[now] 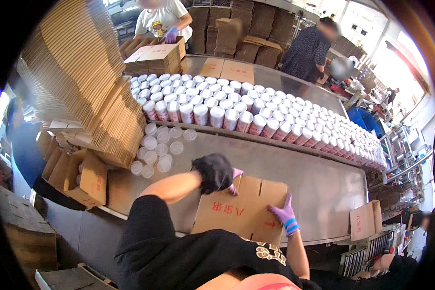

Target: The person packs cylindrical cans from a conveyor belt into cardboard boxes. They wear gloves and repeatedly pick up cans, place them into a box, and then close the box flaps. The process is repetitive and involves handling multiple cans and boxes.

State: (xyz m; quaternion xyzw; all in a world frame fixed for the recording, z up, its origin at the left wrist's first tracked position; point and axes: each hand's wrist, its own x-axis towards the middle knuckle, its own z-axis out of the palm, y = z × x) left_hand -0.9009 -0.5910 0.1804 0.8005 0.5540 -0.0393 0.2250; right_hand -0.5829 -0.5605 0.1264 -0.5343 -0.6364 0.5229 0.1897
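A brown cardboard carton (230, 217) with red printing and slotted flaps lies before me on the metal table, its near edge close to my body. My left hand (236, 174) holds its far left edge; purple glove fingers show past a bulky black covering (212, 172) that hides most of that hand. At the right edge, my right hand (285, 213), in a purple glove with a blue cuff, grips the cardboard with the thumb on top and the other fingers partly hidden. Clear plastic lids (161, 149) lie scattered beyond my left forearm.
Rows of white-lidded cans (232, 116) stand behind a raised rail (275, 140). Tall stacks of flattened cartons (79, 65) rise at left, near an open carton (88, 177). Another carton (364, 221) sits right, by a roller conveyor (359, 257). Co-workers stand across the table and at left.
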